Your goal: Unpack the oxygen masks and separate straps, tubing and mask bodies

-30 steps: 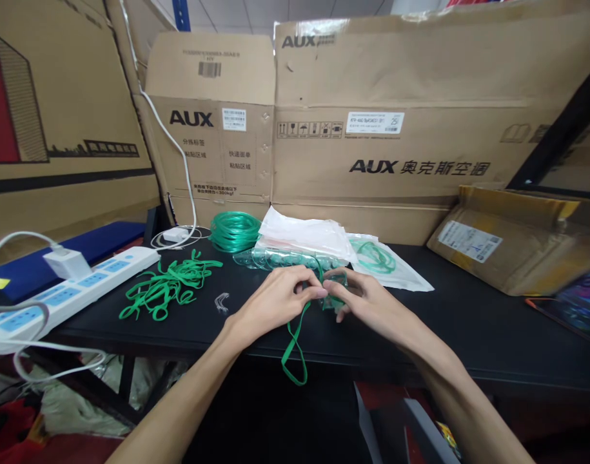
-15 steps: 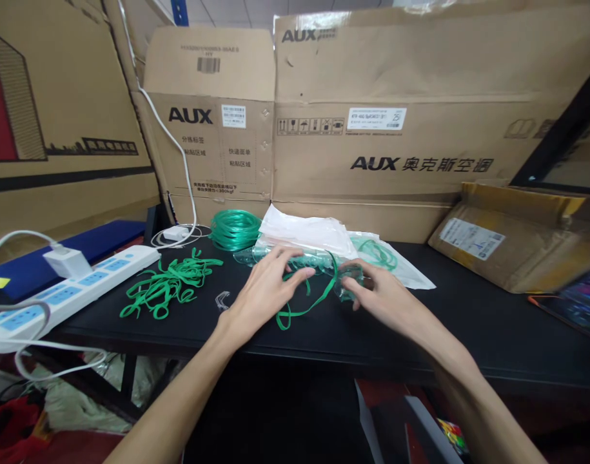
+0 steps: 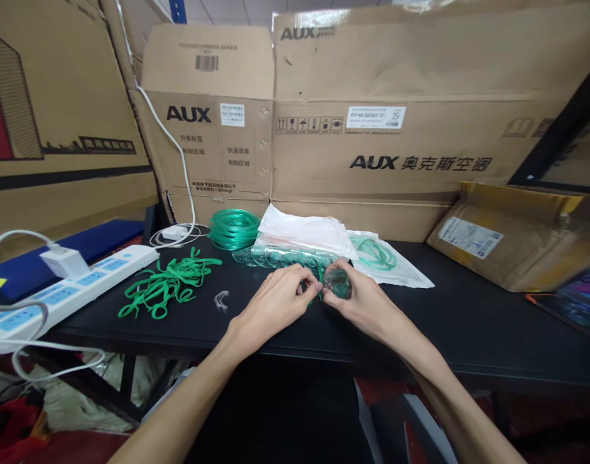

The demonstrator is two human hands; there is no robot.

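Near the table's front my right hand (image 3: 365, 299) is closed around a clear greenish plastic mask (image 3: 337, 282), its rounded shell showing between thumb and fingers. Thumb and forefinger of my left hand (image 3: 282, 293) pinch a flat green elastic strap (image 3: 320, 267) at the mask's left edge; whether it passes through the mask is hidden by the fingers. Just behind both hands lies a row of nested clear masks (image 3: 270, 258). To the left rests a tangled pile of green straps (image 3: 171, 283), with a few small clear strips (image 3: 221, 300) between it and my left hand.
A coil of green tubing (image 3: 234, 229) and white packets (image 3: 304, 231) lie at the back. Another packet (image 3: 415, 276) with tubing sits right of them. A power strip (image 3: 72, 293) runs along the left; a carton (image 3: 517, 238) stands right. Large cardboard panels (image 3: 372, 142) wall the rear.
My hands have come together, the left moving right and toward me. The left now pinches the strap, which hung loose before. The mask has shifted slightly left in my right hand.
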